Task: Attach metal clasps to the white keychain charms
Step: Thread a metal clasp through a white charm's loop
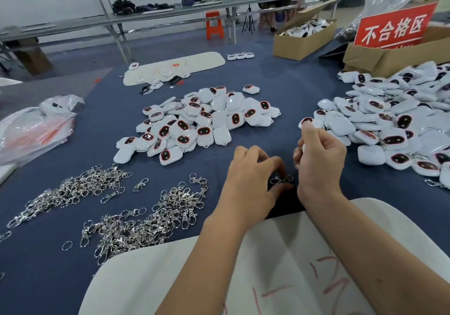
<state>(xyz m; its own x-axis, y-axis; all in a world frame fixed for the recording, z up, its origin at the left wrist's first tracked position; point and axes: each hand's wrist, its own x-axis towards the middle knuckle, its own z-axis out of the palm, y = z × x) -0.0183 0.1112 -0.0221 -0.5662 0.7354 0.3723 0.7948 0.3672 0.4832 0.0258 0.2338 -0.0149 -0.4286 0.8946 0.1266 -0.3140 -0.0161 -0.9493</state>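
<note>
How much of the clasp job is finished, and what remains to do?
Done: the right pile of charms shows clasps among them. In hand: the left hand pinches a clasp while the right hand holds what seems a white charm. Left: the middle pile of charms without visible clasps, and loose clasps on the blue table.

A table covered in dark blue cloth is seen. A heap of white charms is piled at its middle, and a larger heap of charms is spread along the right side. Two loose piles of metal clasps are scattered at the near left. A plastic bag is laid at the left edge, a white board at the far side, and cardboard boxes at the far right
</note>
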